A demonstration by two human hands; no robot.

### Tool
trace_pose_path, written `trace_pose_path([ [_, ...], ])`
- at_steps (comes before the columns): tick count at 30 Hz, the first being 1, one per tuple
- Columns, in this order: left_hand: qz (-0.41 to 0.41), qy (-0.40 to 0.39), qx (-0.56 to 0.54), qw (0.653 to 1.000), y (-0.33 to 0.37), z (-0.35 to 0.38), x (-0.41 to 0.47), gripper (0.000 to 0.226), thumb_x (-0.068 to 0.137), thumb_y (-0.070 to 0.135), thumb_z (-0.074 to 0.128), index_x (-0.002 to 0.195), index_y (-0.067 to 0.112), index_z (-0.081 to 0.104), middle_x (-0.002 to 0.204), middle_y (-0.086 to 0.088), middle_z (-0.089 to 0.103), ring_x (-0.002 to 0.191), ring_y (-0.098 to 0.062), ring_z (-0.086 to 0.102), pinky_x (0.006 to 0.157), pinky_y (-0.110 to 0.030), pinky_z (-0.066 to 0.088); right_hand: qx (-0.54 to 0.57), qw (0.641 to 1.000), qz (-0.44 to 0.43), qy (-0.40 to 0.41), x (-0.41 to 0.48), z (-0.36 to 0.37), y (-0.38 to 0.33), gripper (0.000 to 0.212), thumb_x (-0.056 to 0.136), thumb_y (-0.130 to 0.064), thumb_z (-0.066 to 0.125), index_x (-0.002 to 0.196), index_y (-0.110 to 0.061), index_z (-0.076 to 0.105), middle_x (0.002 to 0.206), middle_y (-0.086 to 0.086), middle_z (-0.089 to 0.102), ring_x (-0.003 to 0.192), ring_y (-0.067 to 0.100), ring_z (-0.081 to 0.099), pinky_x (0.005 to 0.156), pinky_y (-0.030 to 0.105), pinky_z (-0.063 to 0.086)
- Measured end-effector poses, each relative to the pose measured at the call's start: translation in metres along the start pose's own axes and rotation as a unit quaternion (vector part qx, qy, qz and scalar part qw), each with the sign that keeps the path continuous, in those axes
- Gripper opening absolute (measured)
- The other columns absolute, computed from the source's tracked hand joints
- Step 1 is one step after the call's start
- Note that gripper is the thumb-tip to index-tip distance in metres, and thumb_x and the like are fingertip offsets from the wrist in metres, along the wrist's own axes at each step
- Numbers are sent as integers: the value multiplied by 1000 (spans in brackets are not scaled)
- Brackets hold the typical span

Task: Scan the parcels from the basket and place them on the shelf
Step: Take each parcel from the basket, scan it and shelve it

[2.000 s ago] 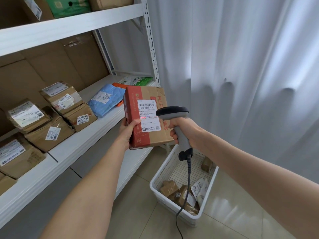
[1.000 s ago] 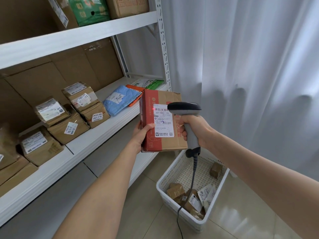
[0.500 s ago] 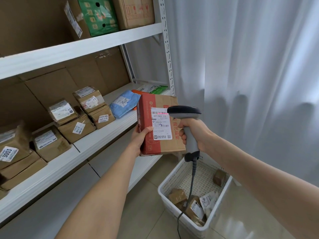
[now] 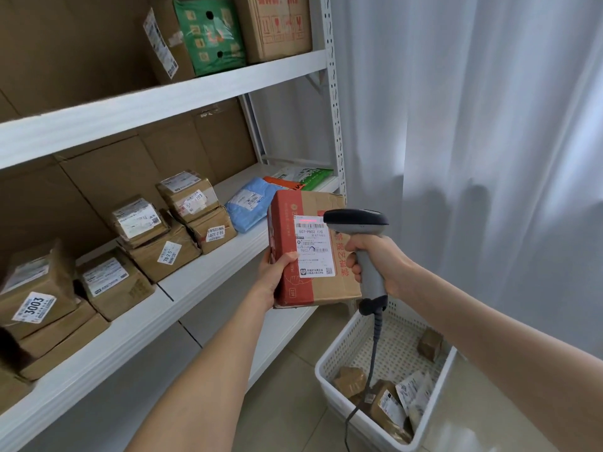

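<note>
While the red scan line [image 4: 310, 220] lies across the top barcode of its label [image 4: 314, 246], the parcel [image 4: 326, 285] hangs in mid-air in front of the shelf [image 4: 195, 288], upright, with the label turned toward the person. That way the code faces the reader squarely. The left hand [image 4: 277, 272] grips it from seven o'clock, thumb pressed on the front beside the label and the other fingers hidden behind the box, which leaves the print uncovered. At three o'clock of the parcel the right hand [image 4: 381, 259] is clenched round the grey scanner [image 4: 359, 230], its head just beside the label's upper edge; the trigger finger is hidden. The basket [image 4: 329, 386] stands on the floor at five o'clock with more small parcels [image 4: 350, 381] inside. Bare board at nine o'clock looks the likely resting place — once the code has read.
</note>
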State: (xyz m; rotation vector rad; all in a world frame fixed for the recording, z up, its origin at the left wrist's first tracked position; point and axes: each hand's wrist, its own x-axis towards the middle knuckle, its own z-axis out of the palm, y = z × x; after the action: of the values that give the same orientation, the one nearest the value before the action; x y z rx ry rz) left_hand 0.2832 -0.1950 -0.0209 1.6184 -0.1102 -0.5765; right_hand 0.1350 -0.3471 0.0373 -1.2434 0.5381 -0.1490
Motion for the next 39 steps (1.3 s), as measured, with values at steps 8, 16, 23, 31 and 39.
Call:
trace_pose_path([
  [8,4,-6,-19,1000,44,-52,47,53,80,34,72,128,24,50,104,-3,67,91,-20,65,66,-33,52,10,986,-38,162,57,53,-9,12,85,-6,65,94,-9,59,75,5,59,61,17,56,53,30,46],
  [16,11,34,-89,995,115,-65,126,69,65,41,79,126,21,55,110,-6,69,97,-26,67,76,-37,55,43,990,-16,135,134,84,-33,26,83,-8,68,107,-10,57,89,11,61,76,26,58,75,43,53],
  [23,6,57,-88,994,149,-63,189,82,67,50,77,137,23,45,120,-6,65,104,-26,63,89,-43,52,105,992,-12,69,236,97,-68,29,83,-9,67,110,-11,55,100,12,65,91,30,64,87,49,55],
  [31,-21,183,-73,980,152,-67,238,30,91,17,53,121,21,53,116,-6,62,98,-25,56,83,-41,40,3,999,-15,28,334,134,-93,37,79,-6,69,113,0,57,92,15,61,70,26,59,65,37,54],
  [39,-36,293,-37,955,147,-65,254,53,84,14,57,134,14,38,126,-13,52,110,-32,55,95,-47,47,-42,999,-1,-8,375,154,-89,30,77,-8,70,103,-5,56,92,16,61,75,28,59,73,40,54],
])
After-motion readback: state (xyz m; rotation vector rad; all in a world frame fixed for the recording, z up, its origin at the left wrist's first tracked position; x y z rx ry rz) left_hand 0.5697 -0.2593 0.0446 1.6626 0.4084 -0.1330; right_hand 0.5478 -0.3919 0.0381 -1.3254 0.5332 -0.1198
